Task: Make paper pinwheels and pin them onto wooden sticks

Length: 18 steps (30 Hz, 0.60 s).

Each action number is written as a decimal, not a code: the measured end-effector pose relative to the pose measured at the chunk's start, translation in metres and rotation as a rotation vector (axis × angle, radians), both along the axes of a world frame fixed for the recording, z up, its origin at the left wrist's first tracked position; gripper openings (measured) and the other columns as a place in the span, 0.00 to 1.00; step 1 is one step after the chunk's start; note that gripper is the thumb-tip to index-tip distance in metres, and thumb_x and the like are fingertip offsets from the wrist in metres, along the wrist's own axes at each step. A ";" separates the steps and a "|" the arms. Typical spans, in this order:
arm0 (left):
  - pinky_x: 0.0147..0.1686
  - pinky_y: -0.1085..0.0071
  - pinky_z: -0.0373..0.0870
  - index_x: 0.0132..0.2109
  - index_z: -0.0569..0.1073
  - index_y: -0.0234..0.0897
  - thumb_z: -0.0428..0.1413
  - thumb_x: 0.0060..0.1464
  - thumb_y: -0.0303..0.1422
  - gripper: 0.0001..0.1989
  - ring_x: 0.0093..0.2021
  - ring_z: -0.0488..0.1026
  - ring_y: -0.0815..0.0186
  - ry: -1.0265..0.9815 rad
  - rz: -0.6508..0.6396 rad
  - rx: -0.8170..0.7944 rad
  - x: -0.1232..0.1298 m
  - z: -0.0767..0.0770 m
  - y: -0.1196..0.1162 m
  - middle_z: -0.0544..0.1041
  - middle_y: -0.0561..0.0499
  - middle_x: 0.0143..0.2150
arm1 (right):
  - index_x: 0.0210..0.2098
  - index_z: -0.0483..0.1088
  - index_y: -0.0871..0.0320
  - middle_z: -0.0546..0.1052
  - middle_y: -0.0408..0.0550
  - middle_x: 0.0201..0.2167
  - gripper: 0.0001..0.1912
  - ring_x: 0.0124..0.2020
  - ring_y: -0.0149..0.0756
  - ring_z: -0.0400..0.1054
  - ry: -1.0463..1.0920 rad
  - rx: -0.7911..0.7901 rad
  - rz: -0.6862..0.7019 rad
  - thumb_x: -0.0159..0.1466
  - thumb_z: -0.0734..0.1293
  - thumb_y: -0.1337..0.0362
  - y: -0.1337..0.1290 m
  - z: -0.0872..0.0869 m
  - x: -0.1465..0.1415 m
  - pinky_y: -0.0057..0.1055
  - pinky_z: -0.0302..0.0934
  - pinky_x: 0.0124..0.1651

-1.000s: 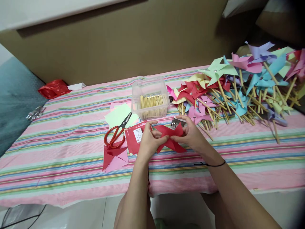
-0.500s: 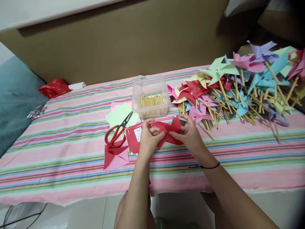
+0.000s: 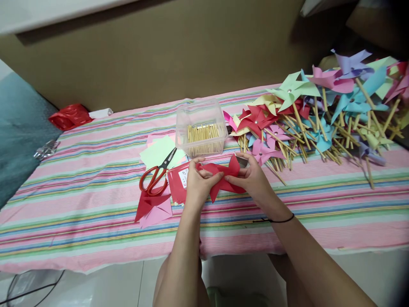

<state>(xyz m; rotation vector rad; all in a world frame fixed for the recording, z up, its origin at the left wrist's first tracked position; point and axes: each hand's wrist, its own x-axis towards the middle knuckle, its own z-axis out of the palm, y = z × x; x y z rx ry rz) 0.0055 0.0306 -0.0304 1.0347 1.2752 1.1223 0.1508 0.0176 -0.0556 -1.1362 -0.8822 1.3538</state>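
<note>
- Both hands grasp one piece of red paper (image 3: 234, 168), its corners curled in like a pinwheel; it is held up over the cloth's near half, the hub of this clock face, with 12 pointing away from the person.
- The left hand (image 3: 198, 184) pinches it at 9 o'clock, thumb on the near face.
- The right hand (image 3: 254, 179) pinches it at 3, thumb likewise pressed on the paper.
- Just beyond the left hand, at 9: a stack of red sheets (image 3: 177, 187) with a white label.
- Farther along 9: red-handled scissors (image 3: 155, 181), blades toward 1 over pale green sheets (image 3: 153, 154).
- At 8: folded red and pink paper (image 3: 159, 213).
- At 11: a clear box (image 3: 201, 150) of short sticks (image 3: 204, 133).
- At 2: heaped finished pinwheels (image 3: 289, 91).
- Underneath: striped cloth (image 3: 96, 192).
</note>
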 end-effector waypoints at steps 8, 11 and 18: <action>0.21 0.78 0.59 0.44 0.59 0.40 0.68 0.35 0.35 0.31 0.16 0.64 0.73 -0.003 0.006 -0.008 0.001 0.002 -0.001 0.68 0.64 0.17 | 0.51 0.58 0.52 0.80 0.41 0.26 0.39 0.29 0.44 0.78 -0.002 -0.010 0.015 0.44 0.78 0.63 0.001 -0.001 0.002 0.41 0.72 0.34; 0.21 0.78 0.59 0.44 0.59 0.40 0.68 0.34 0.35 0.32 0.17 0.64 0.73 -0.010 0.006 -0.020 0.001 0.003 -0.001 0.68 0.64 0.17 | 0.52 0.58 0.52 0.80 0.41 0.27 0.40 0.29 0.45 0.78 0.003 -0.019 0.027 0.44 0.78 0.64 0.001 -0.001 0.003 0.42 0.72 0.34; 0.22 0.78 0.59 0.44 0.59 0.41 0.68 0.35 0.34 0.31 0.17 0.63 0.73 -0.014 -0.005 -0.006 0.001 0.001 0.000 0.68 0.64 0.17 | 0.51 0.59 0.51 0.79 0.39 0.25 0.40 0.27 0.43 0.76 0.006 -0.046 0.014 0.42 0.78 0.63 0.002 0.002 0.003 0.40 0.71 0.33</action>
